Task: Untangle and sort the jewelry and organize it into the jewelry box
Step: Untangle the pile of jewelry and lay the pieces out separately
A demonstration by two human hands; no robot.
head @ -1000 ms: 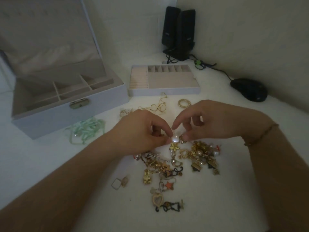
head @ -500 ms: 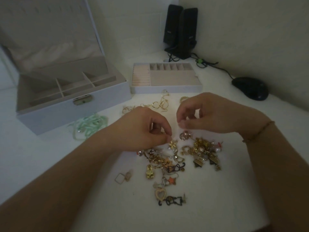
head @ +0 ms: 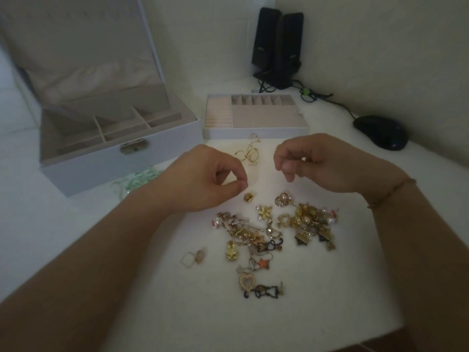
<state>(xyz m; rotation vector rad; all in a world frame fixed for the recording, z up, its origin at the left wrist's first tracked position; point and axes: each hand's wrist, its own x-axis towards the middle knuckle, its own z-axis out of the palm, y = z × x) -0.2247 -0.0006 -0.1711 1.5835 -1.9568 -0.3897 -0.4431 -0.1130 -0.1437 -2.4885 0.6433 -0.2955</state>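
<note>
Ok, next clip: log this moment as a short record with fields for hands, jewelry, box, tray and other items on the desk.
left hand: above the pile, thumb and forefinger pinched together; anything held is too small to see
right hand: raised, fingers curled; cannot tell if it holds anything
jewelry pile: tangled on the white desk, unsorted
gold hoops: lie apart, near the tray
green beads: beside the box
jewelry box: lid open, compartments look empty
insert tray: out on the desk, looks empty
other: speakers, mouse

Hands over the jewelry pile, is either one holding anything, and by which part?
Cannot be told. The left hand and right hand both pinch thumb to fingertips, but nothing shows between them; anything there is too small to see.
</note>
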